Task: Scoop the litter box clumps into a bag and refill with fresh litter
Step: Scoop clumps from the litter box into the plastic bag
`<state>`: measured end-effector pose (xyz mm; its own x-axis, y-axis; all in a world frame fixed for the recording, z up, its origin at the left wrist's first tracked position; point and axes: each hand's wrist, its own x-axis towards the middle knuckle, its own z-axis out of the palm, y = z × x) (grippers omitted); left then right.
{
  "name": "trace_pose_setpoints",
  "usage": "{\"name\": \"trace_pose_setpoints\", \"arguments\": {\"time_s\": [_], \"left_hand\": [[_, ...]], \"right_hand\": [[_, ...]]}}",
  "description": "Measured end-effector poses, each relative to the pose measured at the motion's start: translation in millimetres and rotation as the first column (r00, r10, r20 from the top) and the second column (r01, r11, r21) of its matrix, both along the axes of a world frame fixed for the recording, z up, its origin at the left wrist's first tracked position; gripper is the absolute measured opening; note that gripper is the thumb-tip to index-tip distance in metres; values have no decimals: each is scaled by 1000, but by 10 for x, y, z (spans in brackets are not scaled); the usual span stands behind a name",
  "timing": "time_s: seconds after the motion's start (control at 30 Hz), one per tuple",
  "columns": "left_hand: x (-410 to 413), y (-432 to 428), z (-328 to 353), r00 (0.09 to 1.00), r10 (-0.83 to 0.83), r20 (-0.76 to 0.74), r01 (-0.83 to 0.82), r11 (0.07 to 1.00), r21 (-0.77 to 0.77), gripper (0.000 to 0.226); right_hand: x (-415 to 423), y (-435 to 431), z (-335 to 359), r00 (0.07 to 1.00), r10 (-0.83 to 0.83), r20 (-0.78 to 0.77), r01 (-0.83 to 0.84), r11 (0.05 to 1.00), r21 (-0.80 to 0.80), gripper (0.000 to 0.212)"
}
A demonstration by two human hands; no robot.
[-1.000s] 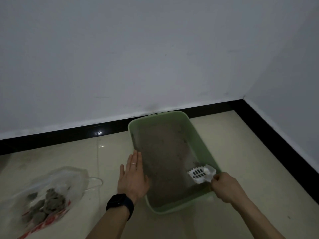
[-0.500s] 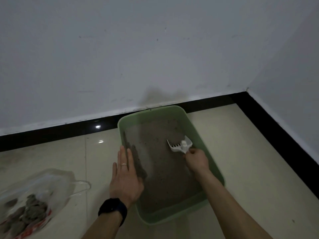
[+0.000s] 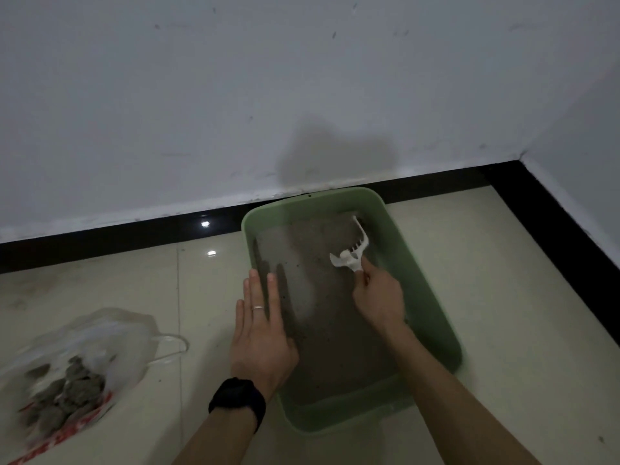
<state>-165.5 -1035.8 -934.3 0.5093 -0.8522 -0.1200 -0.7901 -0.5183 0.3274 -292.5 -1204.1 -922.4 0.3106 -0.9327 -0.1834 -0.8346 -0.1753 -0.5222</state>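
A pale green litter box (image 3: 432, 297) stands on the tiled floor against the wall, with a thin layer of grey-brown litter (image 3: 328, 330) in it. My right hand (image 3: 380, 297) grips the handle of a white slotted scoop (image 3: 350, 255), whose head is over the litter near the box's far right corner. My left hand (image 3: 260, 333) rests flat, fingers straight, on the box's left rim. At the lower left a translucent plastic bag (image 3: 87, 350) lies open on the floor with several grey clumps (image 3: 63, 394) inside.
White walls meet in a corner at the right, with a black skirting strip (image 3: 553, 236) along the floor. Cream floor tiles (image 3: 520, 330) spread to the right of the box and between the box and the bag.
My right hand has carried the scoop from the box's near right corner up to its far right end. My left hand stays on the left rim. The view has shifted downward.
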Motion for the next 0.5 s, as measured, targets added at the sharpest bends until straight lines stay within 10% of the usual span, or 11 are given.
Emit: {"name": "trace_pose_setpoints", "arguments": {"time_s": [0.27,0.5], "left_hand": [[7,19,68,999,11,-50,-12,1000,-21,102],[23,46,111,999,3,-54,-2,1000,8,102]], "right_hand": [[-574,236,287,965,-1,-263,-38,989,-144,33],[-587,147,420,954,-64,-293,79,996,37,24]]}}
